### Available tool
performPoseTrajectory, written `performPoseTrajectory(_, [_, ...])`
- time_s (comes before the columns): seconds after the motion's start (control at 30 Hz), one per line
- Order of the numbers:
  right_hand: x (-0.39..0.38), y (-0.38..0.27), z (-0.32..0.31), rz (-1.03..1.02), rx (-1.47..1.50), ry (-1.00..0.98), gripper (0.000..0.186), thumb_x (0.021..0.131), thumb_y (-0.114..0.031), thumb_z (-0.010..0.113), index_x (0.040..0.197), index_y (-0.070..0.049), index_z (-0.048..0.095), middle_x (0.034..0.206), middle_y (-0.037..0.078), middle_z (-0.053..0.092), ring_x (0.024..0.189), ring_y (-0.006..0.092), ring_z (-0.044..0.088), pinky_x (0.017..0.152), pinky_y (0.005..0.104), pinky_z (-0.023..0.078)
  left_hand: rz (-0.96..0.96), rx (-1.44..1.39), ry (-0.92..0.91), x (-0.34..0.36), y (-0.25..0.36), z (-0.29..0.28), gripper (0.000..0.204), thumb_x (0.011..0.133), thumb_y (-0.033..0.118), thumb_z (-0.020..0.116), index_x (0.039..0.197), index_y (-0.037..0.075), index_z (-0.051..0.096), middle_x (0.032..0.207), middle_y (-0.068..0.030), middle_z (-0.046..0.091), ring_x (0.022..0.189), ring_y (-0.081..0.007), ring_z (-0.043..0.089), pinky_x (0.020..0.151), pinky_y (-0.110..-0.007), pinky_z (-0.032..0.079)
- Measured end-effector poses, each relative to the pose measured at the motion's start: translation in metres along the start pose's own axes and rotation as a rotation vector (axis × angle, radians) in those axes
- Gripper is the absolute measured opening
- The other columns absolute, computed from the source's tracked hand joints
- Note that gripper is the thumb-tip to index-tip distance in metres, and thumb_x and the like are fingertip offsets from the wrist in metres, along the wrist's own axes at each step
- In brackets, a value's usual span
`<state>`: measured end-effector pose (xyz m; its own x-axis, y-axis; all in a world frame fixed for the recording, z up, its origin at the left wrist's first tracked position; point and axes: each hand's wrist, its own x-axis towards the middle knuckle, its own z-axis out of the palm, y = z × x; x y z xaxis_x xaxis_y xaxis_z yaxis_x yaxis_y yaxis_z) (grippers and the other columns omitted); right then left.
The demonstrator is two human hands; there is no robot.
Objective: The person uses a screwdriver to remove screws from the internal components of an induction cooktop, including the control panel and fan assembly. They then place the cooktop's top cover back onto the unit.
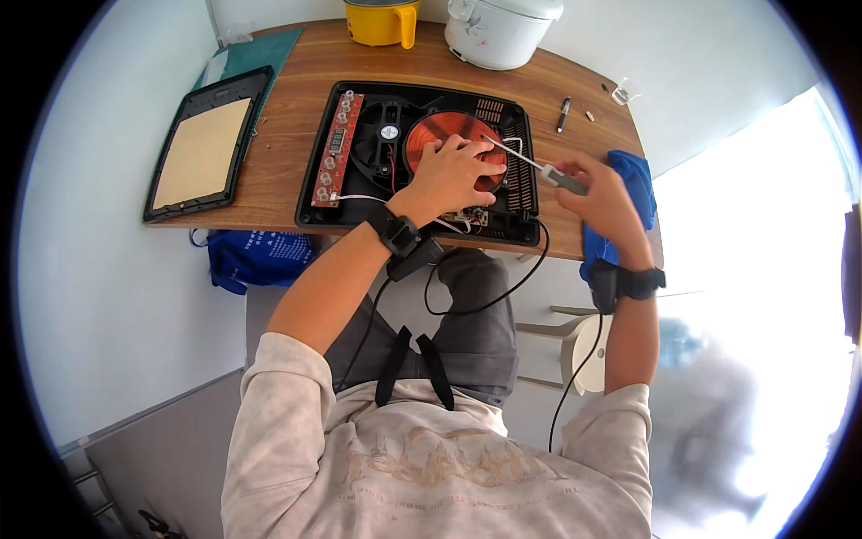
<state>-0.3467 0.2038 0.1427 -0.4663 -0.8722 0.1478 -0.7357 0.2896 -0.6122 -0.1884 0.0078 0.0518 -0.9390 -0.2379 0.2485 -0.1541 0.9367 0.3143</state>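
Note:
An opened induction cooker (314,193) lies on the table, its inside facing up. It holds a red circuit board (329,162), a black fan (366,153) and a round copper coil (440,131). My left hand (449,175) rests on the coil with its fingers spread. My right hand (597,193) grips the grey handle of a screwdriver (519,154). Its shaft slants down to the left, and the tip is at the coil's upper right part, near a white wire. Whether the tip sits on a screw is too small to tell.
The cooker's detached top cover (202,148) lies at the left on a green mat (280,49). A yellow pot (377,25) and a white rice cooker (498,36) stand at the back. A pen (564,115) and blue cloth (631,180) lie right. A black cord (530,274) hangs off the front.

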Motion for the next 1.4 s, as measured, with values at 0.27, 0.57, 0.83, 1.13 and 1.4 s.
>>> performPoseTrajectory(0.27, [-0.036,-0.029,-0.038,0.083,-0.215,0.127,0.028,0.081,-0.011,0.073,0.108,-0.007,0.073,0.096,0.01,0.072,0.083,0.0237,0.067,0.078,0.0325,0.053,0.004,-0.009,0.033,-0.001,-0.005,0.006,0.052,0.078,0.047,0.077,0.127,0.032,0.068,0.146,-0.0013,0.05,0.129,-0.0266,0.046,0.105,-0.053,0.034])
performPoseTrajectory(0.57, [-0.038,-0.037,-0.031,-0.05,-0.208,0.032,0.031,0.078,-0.005,0.069,0.109,-0.005,0.073,0.1,0.011,0.071,0.086,0.0275,0.067,0.08,0.0324,0.052,0.013,-0.013,0.031,0.0,-0.003,0.004,0.052,0.078,0.046,0.077,0.127,0.031,0.069,0.147,-0.0015,0.05,0.129,-0.0268,0.046,0.104,-0.053,0.035])
performPoseTrajectory(0.83, [-0.037,-0.039,-0.03,-0.036,-0.203,0.038,0.03,0.079,-0.006,0.068,0.109,-0.004,0.073,0.095,0.012,0.07,0.082,0.0265,0.067,0.077,0.0328,0.053,0.005,-0.01,0.015,0.0,-0.003,0.003,0.052,0.078,0.046,0.077,0.128,0.031,0.068,0.147,-0.0018,0.05,0.13,-0.0271,0.045,0.105,-0.053,0.034])
performPoseTrajectory(1.13, [-0.034,-0.037,-0.03,-0.048,-0.221,0.012,0.029,0.079,-0.006,0.068,0.108,-0.003,0.073,0.094,0.013,0.07,0.082,0.0284,0.066,0.076,0.0337,0.053,0.003,-0.026,0.011,-0.001,-0.003,0.002,0.052,0.079,0.046,0.077,0.128,0.031,0.068,0.148,-0.0016,0.049,0.13,-0.027,0.045,0.106,-0.053,0.033])
performPoseTrajectory(1.4, [-0.034,-0.042,-0.028,-0.091,-0.368,-0.009,0.027,0.078,-0.008,0.068,0.104,-0.003,0.073,0.092,0.014,0.068,0.081,0.0285,0.066,0.075,0.035,0.052,0.008,-0.032,0.027,0.0,-0.003,0.006,0.052,0.078,0.046,0.077,0.127,0.031,0.068,0.147,-0.0015,0.049,0.131,-0.0268,0.045,0.106,-0.053,0.033])
